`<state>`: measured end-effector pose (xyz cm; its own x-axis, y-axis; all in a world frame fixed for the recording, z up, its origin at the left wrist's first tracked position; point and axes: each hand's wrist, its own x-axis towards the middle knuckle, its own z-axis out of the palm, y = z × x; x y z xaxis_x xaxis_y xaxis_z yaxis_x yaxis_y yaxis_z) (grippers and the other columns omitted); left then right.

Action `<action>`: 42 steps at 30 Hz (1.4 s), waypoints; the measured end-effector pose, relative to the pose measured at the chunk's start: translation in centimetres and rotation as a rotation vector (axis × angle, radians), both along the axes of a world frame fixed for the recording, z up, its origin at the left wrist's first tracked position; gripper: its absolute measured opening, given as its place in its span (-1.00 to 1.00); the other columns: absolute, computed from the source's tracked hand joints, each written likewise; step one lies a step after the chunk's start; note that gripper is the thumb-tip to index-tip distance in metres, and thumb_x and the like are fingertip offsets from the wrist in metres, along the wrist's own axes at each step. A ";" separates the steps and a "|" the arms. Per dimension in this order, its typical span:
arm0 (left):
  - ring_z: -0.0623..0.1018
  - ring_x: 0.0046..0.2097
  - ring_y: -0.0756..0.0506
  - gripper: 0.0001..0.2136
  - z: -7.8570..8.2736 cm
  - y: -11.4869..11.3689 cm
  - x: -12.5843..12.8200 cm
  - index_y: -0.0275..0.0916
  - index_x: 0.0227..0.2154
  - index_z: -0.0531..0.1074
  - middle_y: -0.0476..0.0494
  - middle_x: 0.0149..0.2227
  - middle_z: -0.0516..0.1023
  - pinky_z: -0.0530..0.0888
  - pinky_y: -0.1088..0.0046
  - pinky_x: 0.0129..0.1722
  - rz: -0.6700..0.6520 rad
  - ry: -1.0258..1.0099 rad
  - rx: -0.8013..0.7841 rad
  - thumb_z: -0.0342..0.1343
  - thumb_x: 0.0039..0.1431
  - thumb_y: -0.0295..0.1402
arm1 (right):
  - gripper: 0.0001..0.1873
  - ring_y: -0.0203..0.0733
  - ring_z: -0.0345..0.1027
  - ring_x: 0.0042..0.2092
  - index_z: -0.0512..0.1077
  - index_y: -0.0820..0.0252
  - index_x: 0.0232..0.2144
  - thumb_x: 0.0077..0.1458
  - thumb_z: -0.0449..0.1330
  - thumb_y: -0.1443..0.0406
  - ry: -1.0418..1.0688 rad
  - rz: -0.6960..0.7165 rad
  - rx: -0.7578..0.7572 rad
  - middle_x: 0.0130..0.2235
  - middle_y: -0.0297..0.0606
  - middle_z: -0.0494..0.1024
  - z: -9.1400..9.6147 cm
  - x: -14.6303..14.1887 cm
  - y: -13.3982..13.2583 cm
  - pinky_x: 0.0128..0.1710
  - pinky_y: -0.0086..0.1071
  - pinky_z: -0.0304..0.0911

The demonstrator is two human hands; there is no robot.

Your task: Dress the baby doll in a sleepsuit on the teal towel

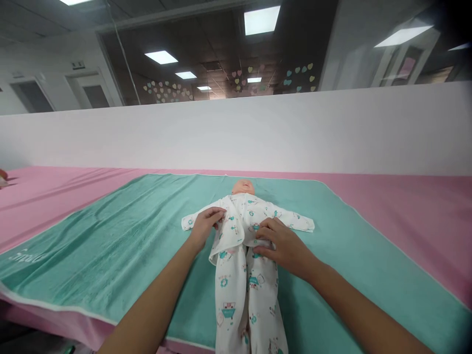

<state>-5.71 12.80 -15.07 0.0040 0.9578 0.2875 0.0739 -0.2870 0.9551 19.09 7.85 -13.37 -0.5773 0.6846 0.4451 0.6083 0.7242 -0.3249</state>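
A baby doll (243, 186) lies on its back, head at the far end, legs toward me. It wears a white printed baby shirt (236, 223) with sleeves stretched out to both sides, and matching trousers (230, 295). The shirt's front edges meet near the middle, and its lower hem flares at left. My left hand (207, 225) is closed at the shirt's left side, fingertips pinching the cloth. Over the shirt's right lower front, my right hand (283, 244) has its thumb and bent fingers apart, touching the fabric near the hem.
A teal towel (121, 255) with a pale border lies under the doll, wrinkled at left. Beneath it is a pink cover (405, 206). A low white wall (236, 132) stands behind, with dark glass bearing heart stickers above. Part of some object (3, 178) shows at far left.
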 end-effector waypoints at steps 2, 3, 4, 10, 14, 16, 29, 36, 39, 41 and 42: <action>0.43 -0.21 -0.07 -0.83 -0.7 0.3 0.5 -0.21 -0.32 0.49 -0.10 -0.29 0.46 0.38 0.43 -0.27 0.108 0.229 0.121 0.08 0.06 -0.29 | -0.93 -0.19 0.19 -0.22 0.31 0.14 -0.35 0.15 0.04 0.30 0.008 0.014 0.054 -0.28 -0.25 0.36 -0.2 -0.3 -0.1 -0.19 -0.25 0.16; 0.42 -0.11 -0.10 -0.81 -1.0 0.3 0.7 -0.19 -0.28 0.48 -0.11 -0.20 0.46 0.37 0.38 -0.15 0.142 0.303 0.187 0.05 0.08 -0.28 | -0.92 -0.20 0.18 -0.24 0.29 0.15 -0.36 0.16 0.01 0.33 0.026 0.022 0.070 -0.30 -0.25 0.35 -0.4 -0.5 -0.1 -0.22 -0.27 0.15; 0.39 -0.02 -0.11 -0.78 -1.2 0.4 0.9 -0.17 -0.23 0.47 -0.12 -0.11 0.44 0.34 0.34 -0.04 0.153 0.352 0.236 0.03 0.10 -0.26 | -0.92 -0.21 0.17 -0.26 0.27 0.16 -0.38 0.16 0.00 0.36 0.052 0.031 0.073 -0.32 -0.26 0.34 -0.5 -0.7 -0.1 -0.25 -0.29 0.15; 0.13 0.24 -0.11 -0.58 -0.9 1.1 1.9 -0.20 0.08 0.26 -0.14 0.22 0.15 0.03 0.27 0.24 0.086 0.430 0.155 -0.06 0.18 -0.22 | -0.86 -0.28 0.09 -0.38 0.18 0.17 -0.50 0.09 0.01 0.40 0.164 0.064 0.015 -0.47 -0.34 0.25 -1.2 -1.1 0.1 -0.37 -0.37 0.08; 0.01 0.28 -0.09 -0.57 0.3 0.9 2.8 -0.12 0.14 0.19 -0.03 0.26 0.07 -0.02 0.27 0.26 -0.055 0.534 0.212 -0.09 0.20 -0.25 | -0.86 -0.27 0.09 -0.37 0.19 0.17 -0.51 0.08 0.05 0.37 0.148 0.080 0.056 -0.48 -0.34 0.27 -1.6 -1.6 0.1 -0.34 -0.35 0.06; 0.01 0.28 -0.07 -0.62 0.8 0.3 3.1 -0.08 0.10 0.26 0.02 0.23 0.14 0.00 0.29 0.26 -0.129 0.590 0.282 -0.10 0.21 -0.24 | -0.81 -0.28 0.09 -0.39 0.19 0.17 -0.53 0.13 0.03 0.32 0.156 0.075 0.041 -0.49 -0.34 0.28 -1.8 -1.8 0.1 -0.34 -0.35 0.05; 0.37 0.07 -0.13 -0.65 0.6 4.1 2.9 -0.15 -0.03 0.37 -0.07 0.03 0.42 0.24 0.30 0.11 0.149 0.434 0.160 -0.14 0.20 -0.19 | -0.68 -0.31 0.01 -0.44 0.05 0.18 -0.59 0.18 0.00 0.26 0.242 -0.008 0.009 -0.55 -0.40 0.14 -2.8 -2.8 0.5 -0.36 -0.36 0.01; 0.32 0.12 -0.10 -0.64 0.8 7.6 3.9 -0.13 0.01 0.35 -0.03 0.09 0.38 0.17 0.34 0.15 -0.034 0.523 0.214 -0.15 0.19 -0.25 | -0.73 -0.34 0.06 -0.46 0.12 0.16 -0.55 0.17 -0.02 0.21 0.394 -0.115 -0.199 -0.51 -0.41 0.19 -2.5 -2.4 0.8 -0.45 -0.42 0.03; 0.31 0.13 -0.09 -0.63 0.4 8.0 3.5 -0.16 0.02 0.34 -0.04 0.11 0.35 0.17 0.35 0.16 -0.059 0.515 0.240 -0.17 0.20 -0.28 | -0.77 -0.34 0.11 -0.46 0.20 0.15 -0.46 0.16 -0.02 0.16 0.528 -0.247 -0.238 -0.47 -0.41 0.27 -1.4 -2.0 2.5 -0.46 -0.44 0.08; 0.30 0.14 -0.10 -0.62 0.2 8.1 3.2 -0.17 0.03 0.33 -0.06 0.12 0.34 0.17 0.33 0.16 -0.048 0.512 0.236 -0.17 0.19 -0.28 | -0.77 -0.33 0.19 -0.43 0.26 0.15 -0.42 0.13 -0.02 0.13 0.519 -0.336 -0.210 -0.42 -0.38 0.35 -0.3 -2.0 4.6 -0.42 -0.44 0.11; 0.29 0.14 -0.11 -0.62 0.1 8.0 3.1 -0.17 0.04 0.33 -0.06 0.12 0.33 0.16 0.32 0.17 -0.044 0.511 0.230 -0.16 0.19 -0.28 | -0.75 -0.31 0.23 -0.41 0.29 0.15 -0.41 0.12 -0.01 0.11 0.471 -0.370 -0.199 -0.39 -0.36 0.40 0.3 -2.2 5.9 -0.40 -0.43 0.13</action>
<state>-2.58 20.83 -14.93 0.2359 0.8667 0.4395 0.4946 -0.4964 0.7134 16.89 13.72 -13.11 -0.0600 0.8971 0.4378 0.5659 0.3918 -0.7254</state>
